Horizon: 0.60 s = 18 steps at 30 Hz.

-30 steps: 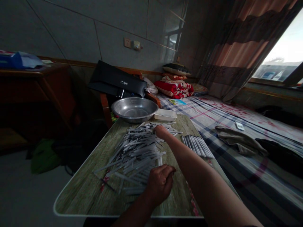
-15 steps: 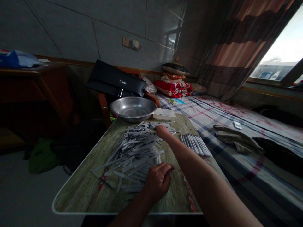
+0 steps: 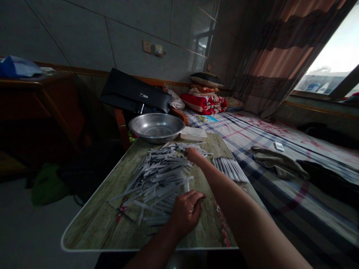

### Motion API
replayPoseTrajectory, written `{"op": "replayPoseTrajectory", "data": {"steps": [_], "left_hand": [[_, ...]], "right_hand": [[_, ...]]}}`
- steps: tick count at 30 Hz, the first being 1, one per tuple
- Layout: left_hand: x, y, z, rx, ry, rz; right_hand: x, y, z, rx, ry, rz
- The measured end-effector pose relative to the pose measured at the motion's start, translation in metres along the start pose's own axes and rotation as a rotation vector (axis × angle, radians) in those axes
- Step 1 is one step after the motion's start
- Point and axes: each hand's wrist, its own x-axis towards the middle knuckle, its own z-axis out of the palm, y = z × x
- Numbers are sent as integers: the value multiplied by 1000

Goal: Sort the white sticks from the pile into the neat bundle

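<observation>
A loose heap of thin grey-white sticks (image 3: 158,175) covers the middle of a green wood-grain table (image 3: 92,228). My left hand (image 3: 185,212) rests at the near end of the heap, fingers curled tight around something I cannot make out. My right arm stretches far forward, and my right hand (image 3: 192,154) lies on the heap's far end with its fingers curled down among the sticks. A tidy row of the same sticks (image 3: 230,168) lies side by side near the table's right edge.
A steel basin (image 3: 156,127) and a shallow white tray (image 3: 193,133) stand at the table's far end. Behind them a black monitor (image 3: 134,96) leans on a chair. A bed with plaid sheet (image 3: 269,149), folded quilts (image 3: 203,102) and curtains lies right.
Both hands stay almost where they were on the heap. The view has shifted slightly, so everything sits a little lower-left than before.
</observation>
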Motion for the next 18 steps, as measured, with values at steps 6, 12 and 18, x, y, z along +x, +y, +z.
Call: {"op": "replayPoseTrajectory", "data": {"steps": [6,12,18], "left_hand": [[1,1,0,-1,11,16],[-1,-1,1,7,22,14],[1,1,1,18,27,4]], "right_hand": [[-1,-2,-1,-1,25,-7],[2,-12,-5,-13,7,-77],[-5,-19,-3,-23,-34,-147]]}}
